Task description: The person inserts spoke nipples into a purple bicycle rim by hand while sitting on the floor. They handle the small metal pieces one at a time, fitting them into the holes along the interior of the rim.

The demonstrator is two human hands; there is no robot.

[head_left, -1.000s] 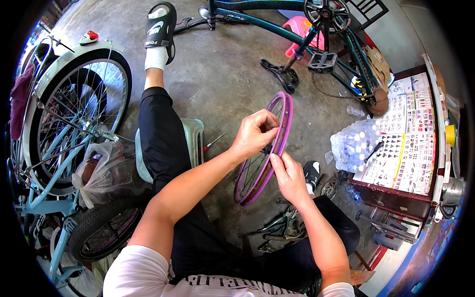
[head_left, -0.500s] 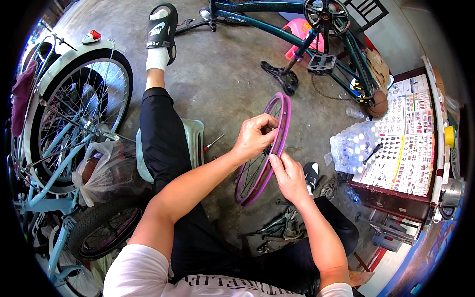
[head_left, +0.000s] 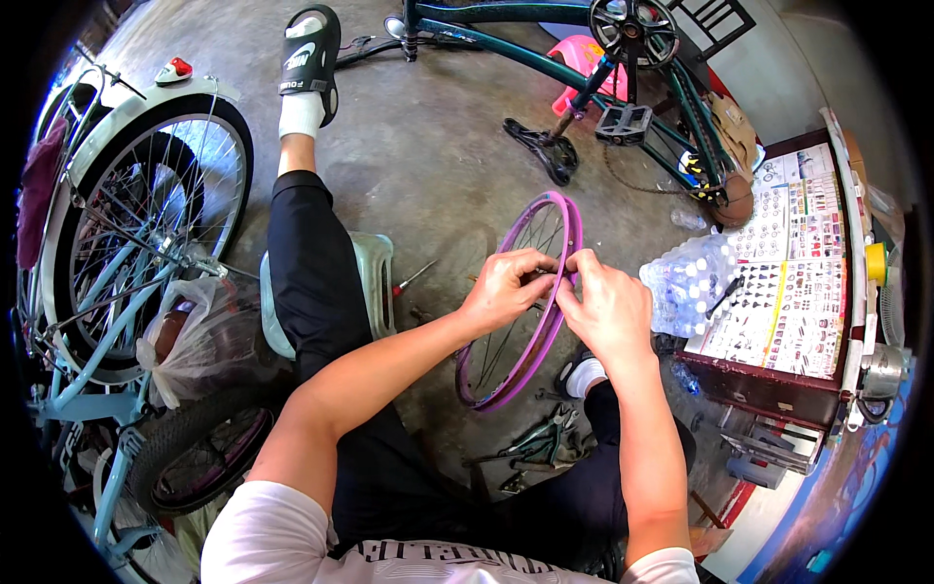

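A purple bicycle rim [head_left: 538, 352] with thin dark spokes stands tilted between my legs, its hollow outer channel turned to the right. My left hand [head_left: 510, 289] is closed, thumb and fingertips pinched at the inner side of the rim, where the spokes meet it. On the other side my right hand [head_left: 611, 304] has its thumb and forefinger pressed to the outer channel, almost opposite the left fingertips. Any small part between the fingertips is hidden.
Pliers and other tools [head_left: 545, 440] lie below the rim, and a screwdriver [head_left: 413, 279] left of it. An upturned teal bicycle frame [head_left: 545, 60] is ahead. Shrink-wrapped bottles [head_left: 689, 282] sit on a cabinet [head_left: 769, 389] at right. A pale blue bicycle [head_left: 97, 375] stands at left.
My right hand has moved up along the rim, from its lower right side to a pinch opposite my left fingertips. The rim has turned slightly, showing more of its spokes.
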